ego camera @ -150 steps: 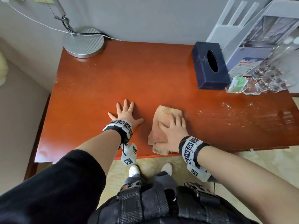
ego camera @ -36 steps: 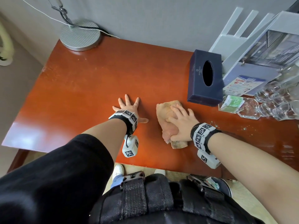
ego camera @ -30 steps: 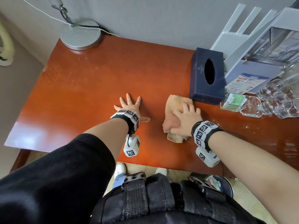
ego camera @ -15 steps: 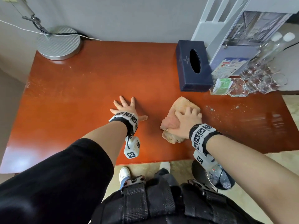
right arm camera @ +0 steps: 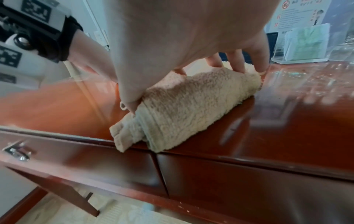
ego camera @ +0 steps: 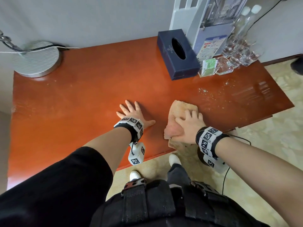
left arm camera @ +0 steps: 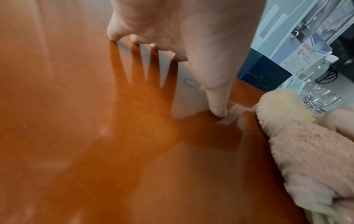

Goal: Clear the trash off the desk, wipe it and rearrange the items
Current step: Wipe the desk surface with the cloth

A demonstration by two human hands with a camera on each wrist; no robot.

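On the red-brown desk [ego camera: 98, 89], my left hand [ego camera: 137, 115] lies flat with fingers spread, holding nothing; the left wrist view shows its fingertips [left arm camera: 114, 34] touching the wood. My right hand [ego camera: 188, 123] bears down on a bunched beige cloth [ego camera: 182, 106] near the front edge. Its fingers arch over the top and the thumb digs into the cloth's left side, as the right wrist view shows on the cloth [right arm camera: 191, 103]. One corner of the cloth hangs over the desk edge. Pale crumbs [ego camera: 205, 91] speckle the wood just beyond the cloth.
A dark blue tissue box [ego camera: 177, 53] stands at the back right. Beside it are a clear holder with a green packet [ego camera: 209, 65], several glasses [ego camera: 241, 51] and a white file rack [ego camera: 205, 15]. A round lamp base [ego camera: 35, 59] occupies the back left corner. Below the front edge is a drawer handle [right arm camera: 17, 151].
My right hand has dragged the cloth back from beside the tissue box toward the front edge, bunching it. The left hand has stayed flat in place. The head view has swung right.
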